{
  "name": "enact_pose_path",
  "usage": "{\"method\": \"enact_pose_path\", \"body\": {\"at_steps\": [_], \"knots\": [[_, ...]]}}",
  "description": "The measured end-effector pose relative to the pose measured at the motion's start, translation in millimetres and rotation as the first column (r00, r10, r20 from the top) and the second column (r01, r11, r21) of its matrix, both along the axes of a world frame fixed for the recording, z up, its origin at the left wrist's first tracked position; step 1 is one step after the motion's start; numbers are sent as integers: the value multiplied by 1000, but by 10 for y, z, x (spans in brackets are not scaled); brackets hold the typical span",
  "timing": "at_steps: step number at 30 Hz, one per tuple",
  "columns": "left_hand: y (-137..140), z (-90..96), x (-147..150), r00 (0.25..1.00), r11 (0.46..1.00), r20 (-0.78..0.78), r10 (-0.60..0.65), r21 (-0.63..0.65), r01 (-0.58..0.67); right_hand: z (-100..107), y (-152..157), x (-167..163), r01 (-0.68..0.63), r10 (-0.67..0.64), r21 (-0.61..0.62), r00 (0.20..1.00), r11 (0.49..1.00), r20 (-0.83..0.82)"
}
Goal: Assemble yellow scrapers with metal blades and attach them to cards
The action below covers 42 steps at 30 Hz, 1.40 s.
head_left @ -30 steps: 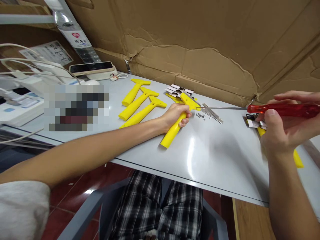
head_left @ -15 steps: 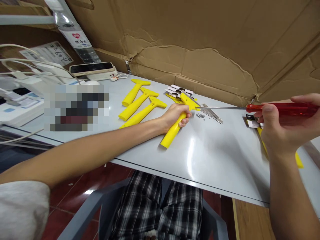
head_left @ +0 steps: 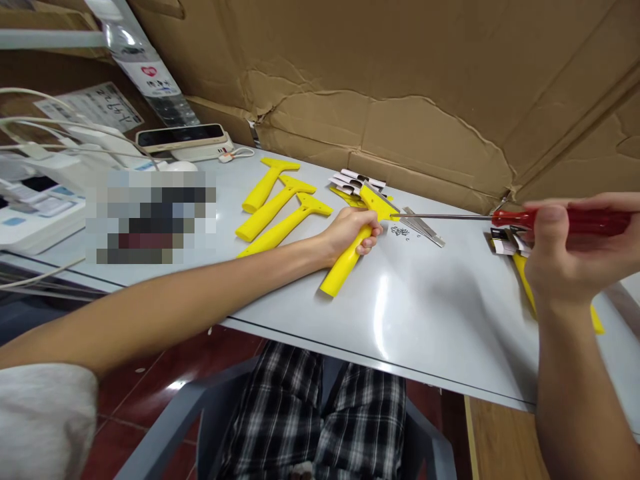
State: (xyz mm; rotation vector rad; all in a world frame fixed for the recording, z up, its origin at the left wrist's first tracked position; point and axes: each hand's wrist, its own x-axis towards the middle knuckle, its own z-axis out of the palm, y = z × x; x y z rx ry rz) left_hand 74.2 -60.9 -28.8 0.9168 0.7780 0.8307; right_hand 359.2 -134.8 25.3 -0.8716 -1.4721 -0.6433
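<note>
My left hand (head_left: 356, 235) is closed around a yellow scraper (head_left: 344, 267), its head tilted up to the right with a metal blade along the edge. In my right hand (head_left: 565, 247) is a red-handled screwdriver (head_left: 450, 216), its long shaft running level to the left. The tip meets the scraper's head near its right corner. Beside the head lies a small pile of screws (head_left: 400, 231), and behind them several flat metal blades (head_left: 425, 229). Left of my left hand, three yellow scraper handles (head_left: 280, 223) lie in a row.
White-and-black blade covers (head_left: 357, 180) lie behind the scraper. More yellow scrapers (head_left: 523, 273) sit partly hidden behind my right hand. At the left are a power strip (head_left: 45, 217), a phone (head_left: 180, 137) and a water bottle (head_left: 150, 73). Cardboard (head_left: 425, 73) walls the table's back.
My right hand has shifted its fingers and grip on the screwdriver handle. The scraper and my left hand stay in place, with the tip still at the scraper's head.
</note>
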Motion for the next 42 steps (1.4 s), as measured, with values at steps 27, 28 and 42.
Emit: {"method": "enact_pose_path", "body": {"at_steps": [27,28,42], "knots": [[31,-17,-5,1000,999,3,25,-36,-25,67,-62,-39,-19,23,-63,997,998,67],[32,-25,-6,1000,1000,4,16,-23,-16,60,-56,-16,21,-19,-31,998,999,67],[24,-34,-2,1000,1000,1,13,-9,-13,76,-49,-54,-50,53,-39,996,998,66]]}}
